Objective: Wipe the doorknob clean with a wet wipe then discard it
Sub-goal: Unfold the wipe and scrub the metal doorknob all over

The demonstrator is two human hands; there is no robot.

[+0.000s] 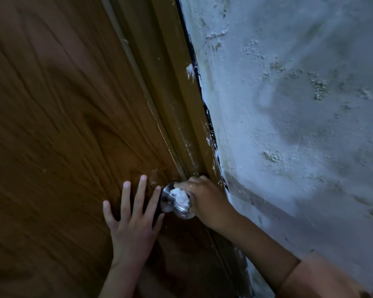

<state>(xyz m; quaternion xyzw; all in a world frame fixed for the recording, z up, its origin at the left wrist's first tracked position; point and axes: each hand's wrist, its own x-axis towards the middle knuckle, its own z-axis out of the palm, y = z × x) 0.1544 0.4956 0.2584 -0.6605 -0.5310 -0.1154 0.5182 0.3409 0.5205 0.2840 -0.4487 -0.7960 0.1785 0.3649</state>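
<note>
Right hand (205,196) gripping wipe (179,197) (bunched), doorknob (170,203)

Head camera looks steeply down, close along the door (63,125) and wall (299,104).

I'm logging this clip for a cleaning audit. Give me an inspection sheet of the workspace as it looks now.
Surface: wooden door, closed against its frame.
Job's things: metal doorknob; white wet wipe bunched on it.
Clutter: nothing seen.
Grippers: left hand flat on the door, fingers spread; right hand presses the wipe onto the knob.
Cables: nothing seen.
Surroundings: rough, flaking white wall on the right; dim light.
</note>
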